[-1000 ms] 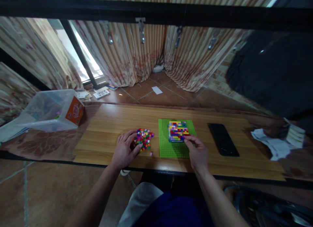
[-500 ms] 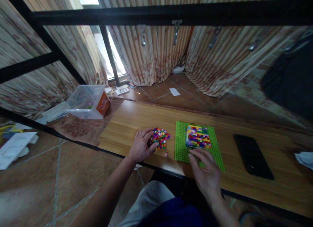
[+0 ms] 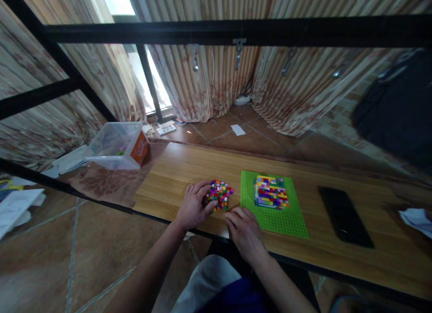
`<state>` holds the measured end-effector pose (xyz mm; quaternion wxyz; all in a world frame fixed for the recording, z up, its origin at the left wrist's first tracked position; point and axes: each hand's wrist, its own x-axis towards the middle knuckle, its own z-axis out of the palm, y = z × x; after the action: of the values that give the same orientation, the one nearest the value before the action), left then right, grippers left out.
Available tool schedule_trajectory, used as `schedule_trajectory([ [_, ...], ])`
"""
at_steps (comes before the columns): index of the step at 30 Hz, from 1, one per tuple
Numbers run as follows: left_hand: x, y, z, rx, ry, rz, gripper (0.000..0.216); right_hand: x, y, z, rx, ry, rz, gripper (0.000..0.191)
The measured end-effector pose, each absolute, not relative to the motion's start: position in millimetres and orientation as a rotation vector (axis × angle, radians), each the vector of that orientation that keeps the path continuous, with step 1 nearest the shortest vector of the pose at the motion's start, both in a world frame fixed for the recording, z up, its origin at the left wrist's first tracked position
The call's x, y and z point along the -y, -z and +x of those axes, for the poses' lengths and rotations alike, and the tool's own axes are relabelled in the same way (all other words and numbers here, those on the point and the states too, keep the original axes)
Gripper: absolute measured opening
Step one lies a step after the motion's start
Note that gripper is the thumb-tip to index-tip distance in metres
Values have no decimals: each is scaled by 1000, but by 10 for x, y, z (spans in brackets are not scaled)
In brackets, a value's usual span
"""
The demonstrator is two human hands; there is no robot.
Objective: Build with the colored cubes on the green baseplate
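Observation:
Small loose building bricks [image 3: 221, 194] in many colours lie in a pile on the wooden table. My left hand [image 3: 195, 205] rests at the pile's left side, fingers and thumb spread apart and curved along its edge. Just right of the pile's near edge is my right hand [image 3: 245, 230], fingers bent and drawn together, tips at the tabletop. What lies between those tips is hidden. To the right, a green baseplate [image 3: 273, 223] carries a low, multicoloured block of stacked bricks [image 3: 272, 191], near its far side; neither hand touches the block.
A black phone-like slab [image 3: 344, 216] lies on the table [image 3: 182, 160], right of the baseplate. Crumpled white paper [image 3: 416, 218] is at the far right. Beyond the left end stands a clear plastic bin [image 3: 116, 144]. A black metal bar [image 3: 216, 32] crosses in front of the curtains.
My right hand has moved left from the baseplate's near edge to beside the pile, covering where a loose pink brick lay. My left hand stays at the pile. The view has shifted slightly.

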<state>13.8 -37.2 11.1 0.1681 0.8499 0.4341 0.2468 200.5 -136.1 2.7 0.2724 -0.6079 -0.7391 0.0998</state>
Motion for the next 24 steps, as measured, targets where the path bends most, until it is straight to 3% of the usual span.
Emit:
schedule_trajectory([
  [12, 335, -86, 119, -1244, -723, 2466, 40, 1498, -130, 2348, 1630, -236, -1635, 20],
  [17, 323, -69, 113, -1231, -722, 2477, 42, 1516, -160, 2841, 1352, -19, -1733, 25],
  [24, 323, -84, 116, -1235, -726, 2476, 41, 1367, -96, 3058, 1360, 13, -1749, 32],
])
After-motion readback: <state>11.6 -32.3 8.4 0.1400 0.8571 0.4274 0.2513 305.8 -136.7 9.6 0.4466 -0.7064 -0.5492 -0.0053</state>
